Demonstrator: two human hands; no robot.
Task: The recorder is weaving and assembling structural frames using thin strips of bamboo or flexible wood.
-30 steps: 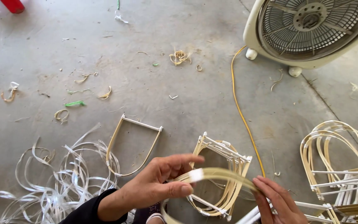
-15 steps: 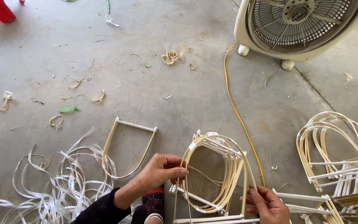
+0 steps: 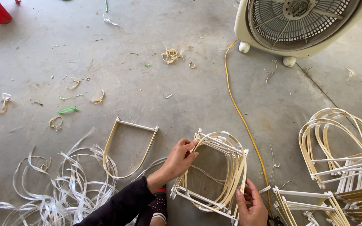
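On a concrete floor [image 3: 181, 96], we hold a stack of bent-cane frames [image 3: 214, 171] between both hands. The stack lies flat directly ahead of us, its long axis running from near us toward the fan [image 3: 302, 25], tipped slightly right, with white crossbars at the far and near ends.

Our left hand [image 3: 179, 161] meets the stack at its far-left corner, fingers curled over the top hoop and pinching it against the thumb. Our right hand [image 3: 252, 207] sits at the near-right corner, thumb and fingers pressed around the cane edge; how tightly it closes we cannot tell, since the frame edge cuts it off. The left hand is nearer the far crossbar, the right nearer the near one, so the stack sits on a diagonal between the two grips.

A single frame [image 3: 128, 146] lies on the floor just left of the left hand, apart from the stack. Loose white strips [image 3: 59, 184] spread further left. A yellow cord [image 3: 239, 113] runs from the fan down past the stack's right side, close to the right hand. More finished frames [image 3: 344, 167] pile up at the right.

Compared with half a second ago, the stack lies lower and flatter, the left hand has slid from its near-left side up to the far corner, and the right hand has moved closer in.
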